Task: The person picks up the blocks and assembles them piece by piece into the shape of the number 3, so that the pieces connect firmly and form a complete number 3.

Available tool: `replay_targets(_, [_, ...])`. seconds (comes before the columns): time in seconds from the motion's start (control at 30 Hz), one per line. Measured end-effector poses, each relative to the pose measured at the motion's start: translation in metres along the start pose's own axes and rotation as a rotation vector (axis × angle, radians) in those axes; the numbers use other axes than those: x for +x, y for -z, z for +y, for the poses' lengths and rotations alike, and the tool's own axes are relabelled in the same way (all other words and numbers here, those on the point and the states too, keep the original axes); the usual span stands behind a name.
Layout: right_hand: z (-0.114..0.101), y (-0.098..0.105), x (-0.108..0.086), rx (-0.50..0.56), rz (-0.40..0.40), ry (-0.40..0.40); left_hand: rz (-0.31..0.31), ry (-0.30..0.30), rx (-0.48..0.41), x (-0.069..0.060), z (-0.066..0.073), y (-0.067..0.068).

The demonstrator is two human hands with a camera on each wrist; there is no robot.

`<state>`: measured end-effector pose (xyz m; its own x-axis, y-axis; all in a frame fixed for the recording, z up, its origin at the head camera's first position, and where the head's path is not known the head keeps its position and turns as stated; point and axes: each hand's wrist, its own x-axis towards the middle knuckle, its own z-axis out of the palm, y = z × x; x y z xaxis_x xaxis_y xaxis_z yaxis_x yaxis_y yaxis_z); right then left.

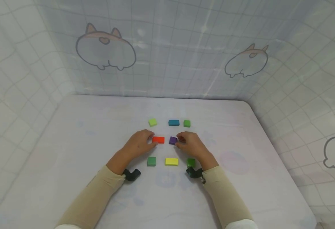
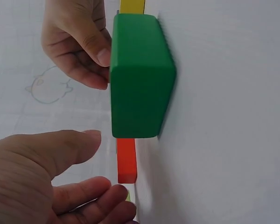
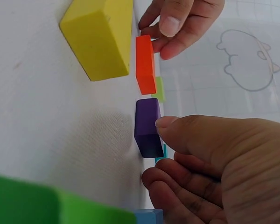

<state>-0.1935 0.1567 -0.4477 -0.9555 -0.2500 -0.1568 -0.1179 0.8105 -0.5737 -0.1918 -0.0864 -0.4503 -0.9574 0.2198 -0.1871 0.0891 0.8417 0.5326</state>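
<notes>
Head view: just right of your relaxed, empty left hand [image 1: 138, 143], a wooden-looking red rectangular block [image 1: 159, 140] points lengthwise toward your relaxed right hand [image 1: 191, 144].

- Plain red is shown by the middle-left block [image 1: 158, 140], tinged orange in the right wrist view.
- Dark purple is borne by the middle-right block [image 1: 173, 140].
- Plain yellow is seen on the near-centre block [image 1: 171, 162].
- Green is shared by 3 blocks: the near-left block [image 1: 151, 161], the near-right block [image 1: 191, 163] and the far-right block [image 1: 187, 123].
- Lime is worn by the far-left block [image 1: 152, 122], teal-blue by the far-centre block [image 1: 174, 122].
- The white tabletop [image 1: 84, 143] is faintly mottled with pastel patches.
- The pale backdrop [image 1: 178, 63] is patterned with grey grid lines and grey-outlined cartoon animals [image 1: 105, 49], peach-eared.
- The 2 sleeves [image 1: 95, 194] are coloured beige.
</notes>
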Motion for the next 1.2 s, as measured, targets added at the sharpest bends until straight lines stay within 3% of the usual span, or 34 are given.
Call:
replay_targets(0.53, [-0.0003, -0.0016, 0.004, -0.037, -0.001, 0.015, -0.008, -0.024, 0.027, 0.0008, 0.0008, -0.0001])
replay_targets(0.9, [0.0014, -0.0024, 0.0069, -0.092, -0.003, 0.052, 0.025, -0.055, 0.044, 0.0044, -0.0026, -0.0046])
replay_targets(1.2, [0.0025, -0.0008, 0.0097, -0.11, -0.015, 0.087, 0.017, -0.037, 0.059, 0.0073, -0.0003, -0.0054])
